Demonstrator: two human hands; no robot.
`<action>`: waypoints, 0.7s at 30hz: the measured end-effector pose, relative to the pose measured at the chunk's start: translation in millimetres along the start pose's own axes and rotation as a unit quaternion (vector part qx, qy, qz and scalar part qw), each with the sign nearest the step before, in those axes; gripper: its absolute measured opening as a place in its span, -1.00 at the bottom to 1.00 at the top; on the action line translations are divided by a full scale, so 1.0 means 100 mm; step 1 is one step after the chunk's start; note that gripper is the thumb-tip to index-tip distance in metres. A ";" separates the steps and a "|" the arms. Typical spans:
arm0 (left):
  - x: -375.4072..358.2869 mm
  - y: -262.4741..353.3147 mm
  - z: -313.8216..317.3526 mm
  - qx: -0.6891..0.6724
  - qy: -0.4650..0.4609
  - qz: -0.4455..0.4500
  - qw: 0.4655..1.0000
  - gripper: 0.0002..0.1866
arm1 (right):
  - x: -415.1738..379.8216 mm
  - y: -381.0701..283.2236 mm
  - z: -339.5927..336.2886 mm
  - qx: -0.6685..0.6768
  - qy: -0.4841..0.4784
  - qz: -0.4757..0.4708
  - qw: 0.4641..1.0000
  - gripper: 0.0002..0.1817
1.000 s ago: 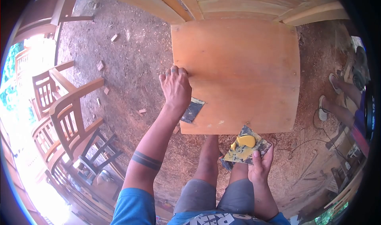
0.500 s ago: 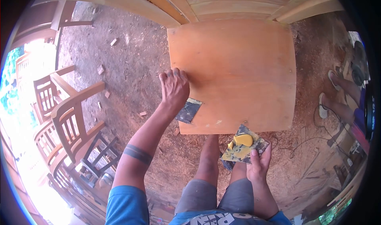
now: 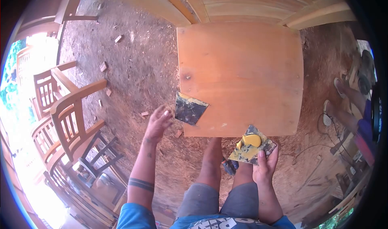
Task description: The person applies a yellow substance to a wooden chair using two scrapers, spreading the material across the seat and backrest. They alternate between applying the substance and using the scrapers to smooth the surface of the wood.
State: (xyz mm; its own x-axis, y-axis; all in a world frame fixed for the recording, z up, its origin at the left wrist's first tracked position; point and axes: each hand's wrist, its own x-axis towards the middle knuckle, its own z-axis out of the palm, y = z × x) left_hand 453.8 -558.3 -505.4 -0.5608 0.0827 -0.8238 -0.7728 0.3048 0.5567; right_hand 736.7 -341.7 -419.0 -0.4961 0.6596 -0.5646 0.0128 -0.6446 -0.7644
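A flat orange-brown wooden panel (image 3: 242,75) lies in front of me. On its left edge rests a dark, paint-stained square scraper (image 3: 190,109) with a yellowish upper edge, its left corner sticking out past the panel. My left hand (image 3: 159,123) is just left of that scraper, off the panel, with fingers apart and nothing in them. Below the panel's front edge, my right hand (image 3: 266,164) grips a stained square plate (image 3: 246,154) by its right corner. A lump of yellow paste (image 3: 251,140) sits on the plate.
Wooden chairs (image 3: 76,103) stand at the left. Small wood blocks (image 3: 104,66) lie on the dirt floor (image 3: 133,59). A large wooden frame (image 3: 250,5) adjoins the panel's far edge. At the right, another person's legs (image 3: 347,112) show near a thin cable (image 3: 323,142).
My left hand has lifted off the panel's left edge and moved down and left, its fingers opening. A small dark spot on the panel is now uncovered. My right hand still holds the plate.
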 end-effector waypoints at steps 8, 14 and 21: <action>-0.17 -0.49 0.35 -0.026 0.001 0.106 0.994 -0.68 | 0.05 -0.10 0.26 0.045 0.019 0.021 0.999 -0.59; -1.43 0.02 0.35 -0.025 -0.139 0.221 0.965 -0.58 | -0.04 -0.27 0.35 0.102 -0.005 0.043 0.994 -0.56; -1.83 0.46 0.67 0.282 -0.257 0.463 0.800 -0.41 | 0.09 -0.31 0.90 0.094 -0.024 0.042 0.994 -0.58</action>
State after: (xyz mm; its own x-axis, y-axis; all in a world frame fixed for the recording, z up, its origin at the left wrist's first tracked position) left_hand 540.5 -496.1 -336.1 -0.5065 0.8562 -0.1016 0.2413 0.2540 0.9366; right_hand 653.6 -350.7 -372.1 -0.5408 0.5847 -0.6046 -0.1055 -0.7603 -0.6409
